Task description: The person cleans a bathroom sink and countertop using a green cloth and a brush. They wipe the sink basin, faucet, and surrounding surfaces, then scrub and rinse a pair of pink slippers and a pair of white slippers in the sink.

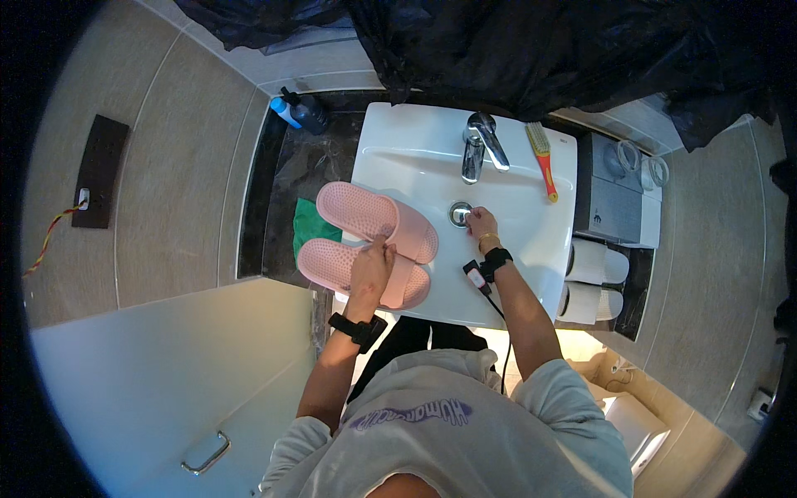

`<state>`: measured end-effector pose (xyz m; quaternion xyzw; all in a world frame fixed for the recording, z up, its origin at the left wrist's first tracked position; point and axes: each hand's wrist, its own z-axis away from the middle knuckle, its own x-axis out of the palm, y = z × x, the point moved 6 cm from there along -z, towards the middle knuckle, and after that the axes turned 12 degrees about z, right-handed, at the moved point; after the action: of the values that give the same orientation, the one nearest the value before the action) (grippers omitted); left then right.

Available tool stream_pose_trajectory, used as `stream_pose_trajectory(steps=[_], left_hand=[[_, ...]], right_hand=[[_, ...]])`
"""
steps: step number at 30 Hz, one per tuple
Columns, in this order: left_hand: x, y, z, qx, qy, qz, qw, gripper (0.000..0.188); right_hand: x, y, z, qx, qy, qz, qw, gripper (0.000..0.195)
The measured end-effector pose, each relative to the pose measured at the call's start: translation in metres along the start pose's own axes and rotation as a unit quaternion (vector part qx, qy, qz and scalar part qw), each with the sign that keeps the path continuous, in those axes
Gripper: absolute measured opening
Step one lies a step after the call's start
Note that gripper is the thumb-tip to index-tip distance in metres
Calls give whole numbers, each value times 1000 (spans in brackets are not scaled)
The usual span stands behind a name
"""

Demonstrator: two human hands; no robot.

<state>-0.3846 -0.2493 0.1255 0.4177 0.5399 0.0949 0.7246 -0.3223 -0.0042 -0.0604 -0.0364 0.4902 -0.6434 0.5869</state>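
Observation:
Two pink slide slippers with dimpled footbeds lie side by side over the left part of a white washbasin (pixel 529 249). My left hand (pixel 372 267) grips them where they meet, fingers at the inner edges of the upper slipper (pixel 358 202) and the lower slipper (pixel 327 261). My right hand (pixel 482 224) is down in the bowl, its fingertips at the round metal drain stopper (pixel 460 214); whether they pinch its rim is hidden. A chrome mixer tap (pixel 479 146) stands behind the drain. On the basin's right ledge lies a scrub brush (pixel 542 162) with a red and yellow handle.
A green cloth (pixel 311 227) lies partly beneath the slippers on the dark stone counter (pixel 305 162). Bottles (pixel 305 112) stand in the back left corner. Right of the basin are a grey box (pixel 607 196) and white slippers (pixel 588 261). Black sheeting (pixel 498 56) hangs behind.

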Motion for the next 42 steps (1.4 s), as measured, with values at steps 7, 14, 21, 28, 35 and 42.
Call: stream_pose_trajectory(steps=[7, 14, 21, 28, 35, 42], left_hand=[[1, 0, 0, -32, -11, -17, 999, 21], [4, -3, -2, -8, -2, 19, 1000, 21], [7, 1, -5, -64, -28, 62, 996, 25], [39, 5, -16, -72, -45, 113, 990, 26], [53, 1, -20, -47, -17, 104, 993, 36], [58, 4, -26, -62, -41, 109, 991, 37]], right_hand=[[2, 8, -5, -2, 45, 55, 997, 15], [-7, 7, -7, -28, 49, 34, 998, 19], [-92, -95, 42, -118, 76, -272, 952, 39], [-115, -141, 56, -130, 51, -292, 946, 45], [-116, -141, 53, -120, 81, -275, 950, 41], [-119, -150, 59, -119, 81, -274, 951, 39]])
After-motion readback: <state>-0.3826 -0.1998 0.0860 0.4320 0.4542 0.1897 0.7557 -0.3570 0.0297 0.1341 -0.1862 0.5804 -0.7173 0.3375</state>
